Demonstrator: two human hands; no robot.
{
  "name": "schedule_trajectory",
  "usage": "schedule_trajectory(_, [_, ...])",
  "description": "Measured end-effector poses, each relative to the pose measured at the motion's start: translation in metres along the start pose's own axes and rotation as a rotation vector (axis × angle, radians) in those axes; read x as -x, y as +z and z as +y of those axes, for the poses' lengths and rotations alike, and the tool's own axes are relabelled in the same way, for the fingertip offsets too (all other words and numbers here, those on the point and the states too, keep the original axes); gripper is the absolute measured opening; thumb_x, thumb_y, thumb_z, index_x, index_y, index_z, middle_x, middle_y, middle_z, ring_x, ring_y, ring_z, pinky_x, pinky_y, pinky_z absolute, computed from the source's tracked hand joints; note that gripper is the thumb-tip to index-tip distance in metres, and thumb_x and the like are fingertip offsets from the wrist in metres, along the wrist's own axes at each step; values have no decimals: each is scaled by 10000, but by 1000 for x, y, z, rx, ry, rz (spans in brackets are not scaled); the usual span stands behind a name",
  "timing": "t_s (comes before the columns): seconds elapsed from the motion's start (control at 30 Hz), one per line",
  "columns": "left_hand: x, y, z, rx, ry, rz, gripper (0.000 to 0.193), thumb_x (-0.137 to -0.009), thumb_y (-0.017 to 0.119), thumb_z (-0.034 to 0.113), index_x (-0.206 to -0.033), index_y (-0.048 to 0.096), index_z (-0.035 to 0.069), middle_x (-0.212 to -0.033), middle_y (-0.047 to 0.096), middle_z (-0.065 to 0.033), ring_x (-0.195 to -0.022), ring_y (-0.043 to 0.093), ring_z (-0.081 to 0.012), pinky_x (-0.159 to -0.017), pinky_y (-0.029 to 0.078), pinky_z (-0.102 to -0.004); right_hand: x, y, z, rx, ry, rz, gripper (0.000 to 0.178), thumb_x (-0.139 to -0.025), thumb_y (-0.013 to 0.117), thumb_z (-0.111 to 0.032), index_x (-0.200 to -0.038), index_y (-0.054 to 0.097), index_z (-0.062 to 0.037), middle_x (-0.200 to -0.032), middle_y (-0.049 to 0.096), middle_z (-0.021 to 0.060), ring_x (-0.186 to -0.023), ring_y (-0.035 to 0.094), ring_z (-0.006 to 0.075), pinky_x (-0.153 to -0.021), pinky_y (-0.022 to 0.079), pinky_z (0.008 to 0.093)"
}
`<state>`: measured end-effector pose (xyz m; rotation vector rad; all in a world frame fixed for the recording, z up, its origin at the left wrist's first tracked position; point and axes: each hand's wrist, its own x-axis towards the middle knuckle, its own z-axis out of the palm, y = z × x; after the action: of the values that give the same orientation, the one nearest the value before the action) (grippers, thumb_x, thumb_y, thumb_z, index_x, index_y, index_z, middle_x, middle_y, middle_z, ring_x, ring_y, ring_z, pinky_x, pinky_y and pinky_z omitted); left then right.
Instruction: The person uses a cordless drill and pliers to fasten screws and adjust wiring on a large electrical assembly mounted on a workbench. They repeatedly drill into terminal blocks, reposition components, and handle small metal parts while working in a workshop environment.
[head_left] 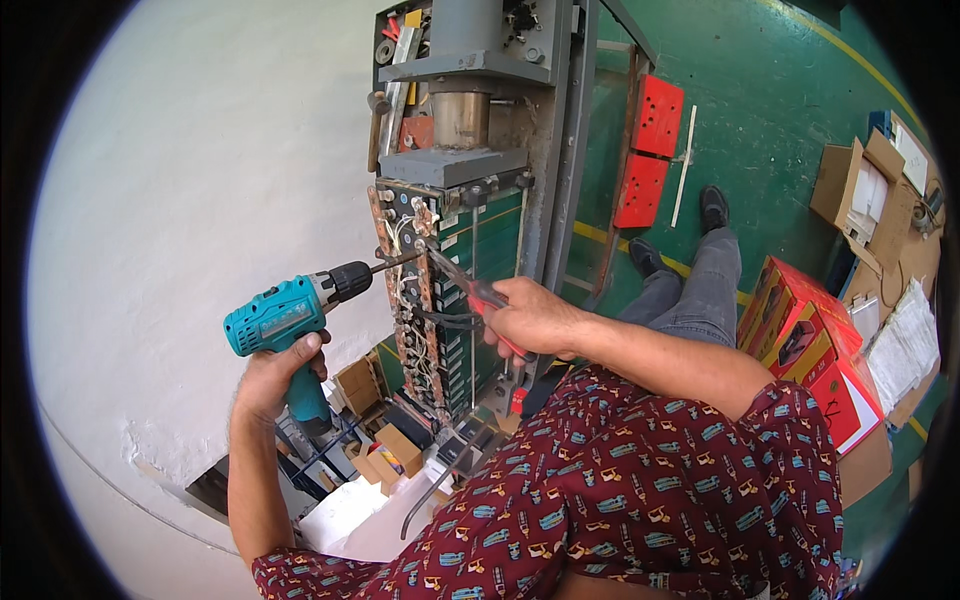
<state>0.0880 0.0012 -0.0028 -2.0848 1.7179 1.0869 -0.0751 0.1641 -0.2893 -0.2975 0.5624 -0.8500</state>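
My left hand is wrapped round the grip of a teal cordless drill. Its black chuck carries a long bit pointing right, the tip at a stack of modules with copper strips, bolts and thin wires along its side. My right hand grips red-handled pliers. The pliers' jaws reach the same upper part of the stack, close beside the bit tip. Whether the jaws clamp a bolt there is too small to tell.
A grey press frame with a metal cylinder stands over the stack. Red drilled blocks lie beyond it. At right are a red box and an open carton. A white wall rises at left; cardboard boxes sit below.
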Motion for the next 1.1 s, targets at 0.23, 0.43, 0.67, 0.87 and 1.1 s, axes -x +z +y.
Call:
schedule_trajectory(0.23, [0, 2, 1, 13, 6, -4, 466, -858, 858, 281, -1197, 649, 39, -985, 703, -85, -717, 673, -186, -658, 585, -352, 1, 0, 1, 29, -17, -1, 217, -981, 517, -96, -1160, 550, 22, -926, 645, 111, -695, 653, 142, -528, 578, 313])
schedule_trajectory(0.43, [-2, -3, -5, -6, -10, -12, 503, -826, 888, 330, -1168, 637, 59, -878, 674, -58, -695, 682, -185, -644, 591, -351, 0, -2, 3, 36, -35, 0, 213, -969, 517, -93, -1140, 553, 31, -930, 651, 117, -691, 653, 142, -528, 578, 309])
schedule_trajectory(0.67, [-2, 0, -4, -23, -9, 10, 503, -821, 890, 354, -1147, 637, 68, -818, 665, -49, -684, 679, -184, -645, 583, -347, 0, -4, 3, 52, -29, -6, 235, -970, 523, -105, -1157, 557, 33, -941, 657, 123, -702, 656, 144, -535, 583, 312])
schedule_trajectory(0.87, [-2, -1, -5, -34, -12, 13, 504, -823, 889, 356, -1152, 635, 70, -794, 663, -51, -682, 675, -185, -649, 579, -344, -3, -6, 3, 63, -18, -10, 237, -978, 532, -115, -1161, 561, 32, -949, 665, 130, -702, 657, 148, -541, 589, 312])
schedule_trajectory(1.1, [-3, -3, -5, -58, 6, 0, 482, -832, 882, 343, -1143, 637, 70, -789, 662, -48, -699, 678, -181, -662, 581, -344, -2, -9, 0, 3, -2, -46, 240, -977, 534, -109, -1169, 560, 32, -952, 659, 123, -715, 662, 152, -540, 590, 318])
